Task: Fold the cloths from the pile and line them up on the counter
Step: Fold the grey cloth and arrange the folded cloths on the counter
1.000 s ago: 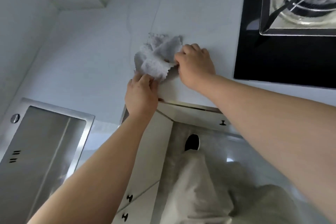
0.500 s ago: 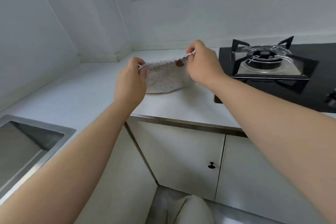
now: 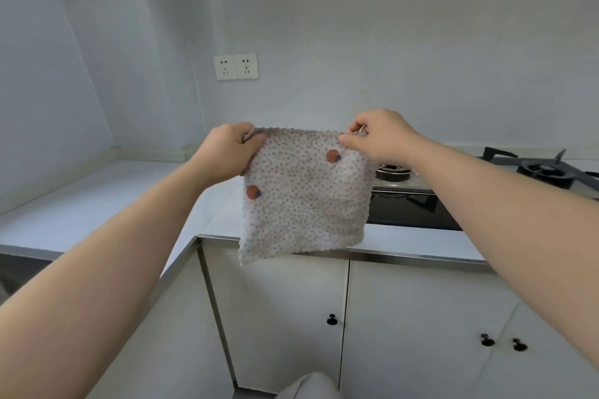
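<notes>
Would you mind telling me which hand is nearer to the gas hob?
Right. The right hand pinches a corner of the cloth above the gas hob; the left hand grips the other corner, farther left.

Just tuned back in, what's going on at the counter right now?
A person is holding a dotted cloth up in the air, with the left hand gripping one top corner and the right hand pinching the other. The cloth hangs open in front of the white counter, next to the gas hob. No fold has been made in it yet.
</notes>
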`<state>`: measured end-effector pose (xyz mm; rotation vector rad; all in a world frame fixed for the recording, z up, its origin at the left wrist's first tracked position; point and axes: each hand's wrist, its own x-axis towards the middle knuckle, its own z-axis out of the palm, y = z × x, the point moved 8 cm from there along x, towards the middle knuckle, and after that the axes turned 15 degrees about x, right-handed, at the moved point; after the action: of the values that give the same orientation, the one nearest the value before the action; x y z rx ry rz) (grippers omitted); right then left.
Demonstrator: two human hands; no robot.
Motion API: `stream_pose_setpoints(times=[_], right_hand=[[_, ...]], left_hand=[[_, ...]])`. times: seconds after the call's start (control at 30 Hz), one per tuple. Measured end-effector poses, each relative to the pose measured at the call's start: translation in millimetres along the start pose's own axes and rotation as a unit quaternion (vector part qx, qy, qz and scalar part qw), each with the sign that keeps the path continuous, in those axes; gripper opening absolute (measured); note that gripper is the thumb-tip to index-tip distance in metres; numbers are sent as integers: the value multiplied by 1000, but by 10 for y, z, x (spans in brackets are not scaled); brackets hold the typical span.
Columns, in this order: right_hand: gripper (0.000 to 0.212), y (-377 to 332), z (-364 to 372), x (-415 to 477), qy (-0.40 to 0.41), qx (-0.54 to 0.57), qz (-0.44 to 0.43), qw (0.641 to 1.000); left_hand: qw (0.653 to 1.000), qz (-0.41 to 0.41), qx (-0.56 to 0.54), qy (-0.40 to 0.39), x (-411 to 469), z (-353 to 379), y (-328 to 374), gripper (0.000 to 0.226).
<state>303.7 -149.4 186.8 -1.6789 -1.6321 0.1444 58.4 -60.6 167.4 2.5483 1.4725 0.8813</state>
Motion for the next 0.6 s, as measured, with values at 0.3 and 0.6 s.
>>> stream_pose_setpoints(times=[0.3,0.6], right_hand=[[6,532,352,234,-87,150,128,976],[20,241,366,522,88,128,-85,984]], left_hand=[[992,-59,-81,-71,362,438,-314,25],[983,-52,-130,116,553,252,-398,15]])
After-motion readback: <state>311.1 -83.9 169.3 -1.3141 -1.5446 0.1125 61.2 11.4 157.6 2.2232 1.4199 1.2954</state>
